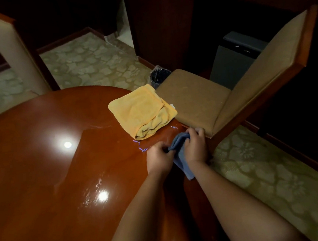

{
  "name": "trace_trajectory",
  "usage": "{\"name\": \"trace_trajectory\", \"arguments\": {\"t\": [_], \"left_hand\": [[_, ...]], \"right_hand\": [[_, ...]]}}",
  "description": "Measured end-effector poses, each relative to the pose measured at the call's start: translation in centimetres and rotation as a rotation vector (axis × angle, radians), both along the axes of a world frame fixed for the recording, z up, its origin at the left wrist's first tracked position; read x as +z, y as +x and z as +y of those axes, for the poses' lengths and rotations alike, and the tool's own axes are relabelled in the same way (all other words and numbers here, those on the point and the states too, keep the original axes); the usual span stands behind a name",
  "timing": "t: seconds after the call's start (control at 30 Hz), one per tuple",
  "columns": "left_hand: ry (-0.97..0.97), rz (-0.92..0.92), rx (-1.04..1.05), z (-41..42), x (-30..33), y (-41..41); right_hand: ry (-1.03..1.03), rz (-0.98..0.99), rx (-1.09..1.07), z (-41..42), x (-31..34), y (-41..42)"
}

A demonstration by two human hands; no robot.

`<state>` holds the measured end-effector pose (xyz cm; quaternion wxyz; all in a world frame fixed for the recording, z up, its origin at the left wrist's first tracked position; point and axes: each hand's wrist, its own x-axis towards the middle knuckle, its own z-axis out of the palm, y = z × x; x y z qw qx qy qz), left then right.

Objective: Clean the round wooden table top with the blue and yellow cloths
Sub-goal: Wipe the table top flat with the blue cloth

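The round wooden table top (42, 172) is glossy and reflects two lamps, with wet streaks near its middle. A folded yellow cloth (141, 110) lies on its far right edge. The blue cloth (180, 153) is bunched between both hands above the table's right rim. My left hand (159, 157) pinches its left side with curled fingers. My right hand (196, 147) grips its upper part, and a corner of the cloth hangs down below that wrist.
An upholstered chair (195, 97) with a wooden frame stands close against the table's right edge. Behind it are a small black bin (159, 76) and a grey box (234, 57). Another chair back (9, 49) rises at far left. Patterned carpet (268, 177) surrounds the table.
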<state>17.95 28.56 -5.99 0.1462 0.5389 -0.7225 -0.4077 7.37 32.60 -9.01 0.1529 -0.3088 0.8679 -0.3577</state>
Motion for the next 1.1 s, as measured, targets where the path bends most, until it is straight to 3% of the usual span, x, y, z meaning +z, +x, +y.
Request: {"name": "trace_trajectory", "arguments": {"t": [0.1,0.23,0.33,0.53,0.77,1.1], "left_hand": [[0.046,0.026,0.029,-1.1,-0.5,0.2],[0.047,0.027,0.047,-1.9,-0.8,0.4],[0.008,0.028,0.051,-2.1,-0.9,0.4],[-0.05,0.058,0.062,-2.0,-0.6,1.2],[-0.001,0.065,0.143,-1.8,-0.6,4.0],[-0.065,-0.042,0.13,-3.7,0.2,8.6]], "right_hand": [[-0.013,0.079,0.02,-1.5,-0.5,0.2],[0.043,0.03,0.049,-3.1,-0.5,-0.2],[0.009,0.16,0.087,-3.5,-0.5,-0.1],[0.151,0.319,0.212,-4.0,0.3,0.2],[0.211,0.309,0.349,-4.2,-0.2,3.8],[0.25,0.196,0.22,-5.4,-0.2,9.6]]}}
